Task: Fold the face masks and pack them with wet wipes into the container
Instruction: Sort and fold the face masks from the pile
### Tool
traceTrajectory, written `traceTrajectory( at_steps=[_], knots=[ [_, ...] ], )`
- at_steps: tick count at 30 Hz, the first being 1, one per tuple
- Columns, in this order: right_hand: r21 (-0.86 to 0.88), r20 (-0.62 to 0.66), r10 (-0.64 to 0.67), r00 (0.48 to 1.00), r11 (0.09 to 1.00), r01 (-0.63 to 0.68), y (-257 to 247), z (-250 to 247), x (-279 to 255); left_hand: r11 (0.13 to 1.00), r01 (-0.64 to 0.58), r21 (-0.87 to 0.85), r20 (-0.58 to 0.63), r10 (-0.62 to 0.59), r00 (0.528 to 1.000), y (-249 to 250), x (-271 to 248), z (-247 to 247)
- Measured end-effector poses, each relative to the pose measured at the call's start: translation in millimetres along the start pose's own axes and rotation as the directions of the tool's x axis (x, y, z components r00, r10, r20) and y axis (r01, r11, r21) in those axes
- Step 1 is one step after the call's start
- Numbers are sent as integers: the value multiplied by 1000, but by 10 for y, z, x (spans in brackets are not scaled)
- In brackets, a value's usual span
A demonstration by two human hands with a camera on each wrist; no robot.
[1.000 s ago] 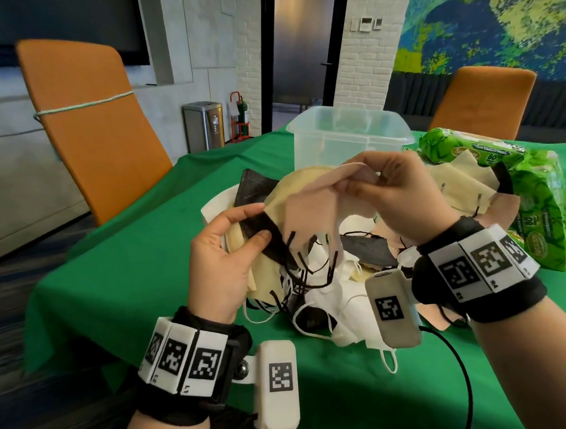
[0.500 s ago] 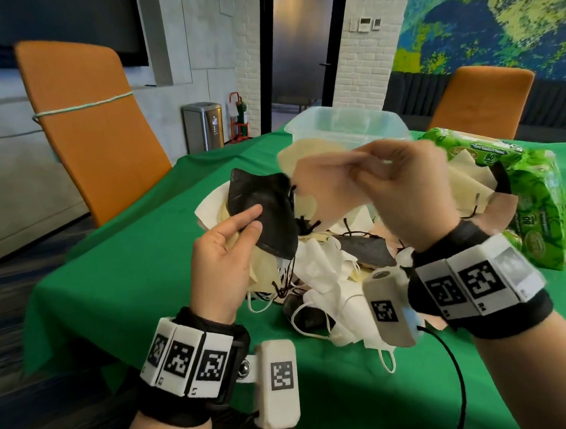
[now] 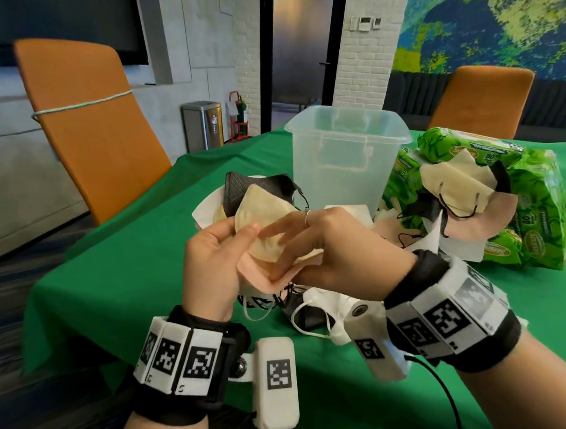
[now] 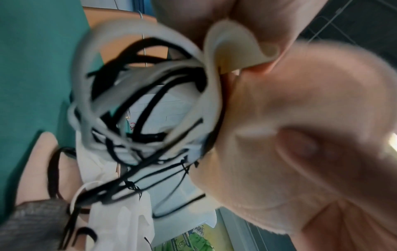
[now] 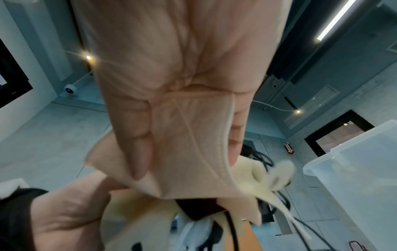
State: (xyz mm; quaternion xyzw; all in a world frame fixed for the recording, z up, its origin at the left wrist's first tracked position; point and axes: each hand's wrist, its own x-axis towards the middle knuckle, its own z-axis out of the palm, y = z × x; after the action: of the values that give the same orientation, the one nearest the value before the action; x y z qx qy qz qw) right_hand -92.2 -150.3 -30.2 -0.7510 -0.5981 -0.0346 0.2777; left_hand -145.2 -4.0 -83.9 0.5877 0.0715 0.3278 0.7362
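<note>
We see a table (image 3: 138,256) under a green cloth, with an orange chair (image 3: 87,126) at its left side, a cord (image 3: 83,105) tied round the chair's back, and a second orange chair (image 3: 480,99) at the table's far right. Beyond the table stand a steel bin (image 3: 202,124), a dark doorway (image 3: 298,47) and a green and blue mural (image 3: 495,15).

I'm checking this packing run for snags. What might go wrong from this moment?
The left hand and right hand hold several stacked masks whose ear loops dangle tangled; they may drag other masks off the table pile. The stack is loose, so layers might slip while folding. The tall, light-looking container could tip if bumped.
</note>
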Motion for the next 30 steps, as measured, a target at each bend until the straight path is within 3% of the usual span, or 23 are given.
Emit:
traceTrajectory(
  at_steps=[5,10,13,15,18,21,23,27,30],
  knots=[
    [87,13,93,996,992,-94,2,-213,-121,998,-33,45,-51,36,998,-1,15,-43],
    [208,-182,284,941,947,-246,49,-537,-204,996,-67,55,-69,71,995,13,42,-75],
    [191,-382,352,854,935,-300,90,-658,-206,990,-109,93,-83,117,990,29,32,-67],
    [159,-545,350,762,935,-316,118,-702,-200,984,-132,115,-96,144,985,29,32,-66],
    [120,-739,290,608,945,-305,143,-729,-168,969,-176,172,-95,194,976,26,19,-61],
    [19,-820,188,541,953,-302,86,-627,-69,960,-180,215,-78,201,977,17,7,-43],
    [-52,-782,132,609,960,-274,10,-447,21,963,-170,208,-63,186,981,18,-3,-15],
    [-178,-482,46,875,973,-149,-42,77,167,978,-168,121,4,168,986,55,-30,77],
    [-114,-322,112,940,981,-156,-38,287,216,983,-171,72,51,167,985,85,-63,105]
  ],
)
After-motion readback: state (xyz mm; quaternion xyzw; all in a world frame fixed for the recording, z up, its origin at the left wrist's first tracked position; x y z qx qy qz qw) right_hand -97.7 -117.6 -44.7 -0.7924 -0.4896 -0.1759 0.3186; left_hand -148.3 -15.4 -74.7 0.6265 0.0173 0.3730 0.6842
